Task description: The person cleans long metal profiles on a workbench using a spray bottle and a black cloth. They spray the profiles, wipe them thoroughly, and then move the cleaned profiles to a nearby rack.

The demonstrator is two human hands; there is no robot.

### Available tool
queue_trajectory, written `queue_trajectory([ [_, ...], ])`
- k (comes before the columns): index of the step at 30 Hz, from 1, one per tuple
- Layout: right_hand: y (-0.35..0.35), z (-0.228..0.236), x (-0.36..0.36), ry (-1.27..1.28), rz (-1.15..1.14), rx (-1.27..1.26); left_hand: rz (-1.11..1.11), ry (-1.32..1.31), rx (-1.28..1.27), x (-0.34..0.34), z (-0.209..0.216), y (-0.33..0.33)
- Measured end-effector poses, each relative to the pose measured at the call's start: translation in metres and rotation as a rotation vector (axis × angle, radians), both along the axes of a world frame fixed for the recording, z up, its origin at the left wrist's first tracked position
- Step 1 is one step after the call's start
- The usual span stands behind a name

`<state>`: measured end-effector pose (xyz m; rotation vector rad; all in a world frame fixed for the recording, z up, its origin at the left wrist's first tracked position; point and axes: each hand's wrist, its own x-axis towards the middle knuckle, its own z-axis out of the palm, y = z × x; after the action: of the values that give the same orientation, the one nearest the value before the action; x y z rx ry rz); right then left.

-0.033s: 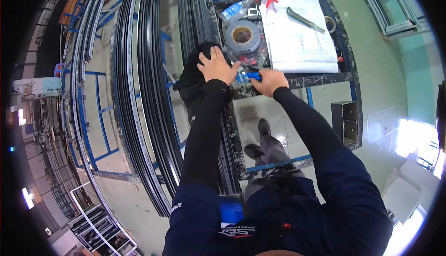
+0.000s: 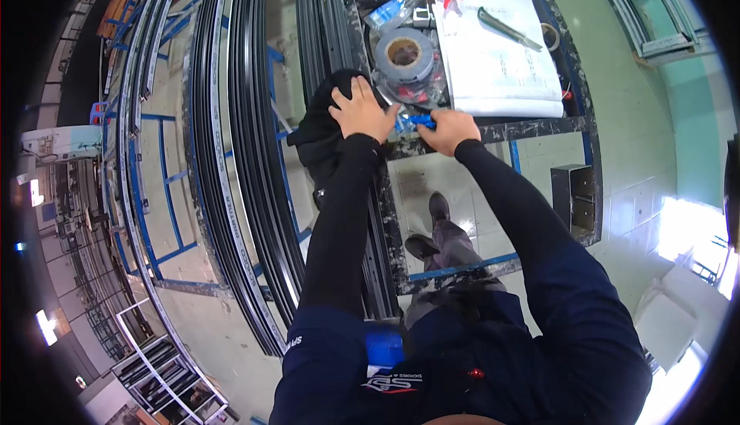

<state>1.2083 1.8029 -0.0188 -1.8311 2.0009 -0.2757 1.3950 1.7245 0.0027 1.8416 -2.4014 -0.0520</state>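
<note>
1. Reaching forward, two black sleeves [image 2: 333, 263] stand apart, and floor [image 2: 493, 193] shows between them through the bench's near bay.
2. The left hand [image 2: 364, 116] lies palm down, fingers spread, on a black cloth [image 2: 314, 130]; the cloth drapes over black bars [image 2: 324, 16] along the bench's left edge.
3. The right hand [image 2: 453, 132] is closed around a blue tool [image 2: 422, 121], which juts left from the fist into the narrow gap between the hands. Whether the left thumb touches it, I cannot tell.
4. Just beyond, a tape roll [image 2: 418, 70] sits near the paper's left edge.
5. The paper [image 2: 478, 78] reaches almost to the bench's [image 2: 539, 126] middle bar; a knife [image 2: 505, 27] lies slantwise on it.
6. Farther up, a spray bottle [image 2: 391, 12] lies with its red trigger over the paper's edge.
7. Left of the black bars, a gap separates them from another bundle [image 2: 258, 116].
8. Far right, floor runs between the bench's outer edge and a window frame [image 2: 678, 43].
</note>
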Motion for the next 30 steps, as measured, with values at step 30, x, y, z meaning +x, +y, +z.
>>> queue_trajectory([
  [30, 0.004, 0.002, -0.007, 0.027, -0.072, 0.035, 0.118, 0.104, 0.057, 0.029, 0.007, -0.064],
])
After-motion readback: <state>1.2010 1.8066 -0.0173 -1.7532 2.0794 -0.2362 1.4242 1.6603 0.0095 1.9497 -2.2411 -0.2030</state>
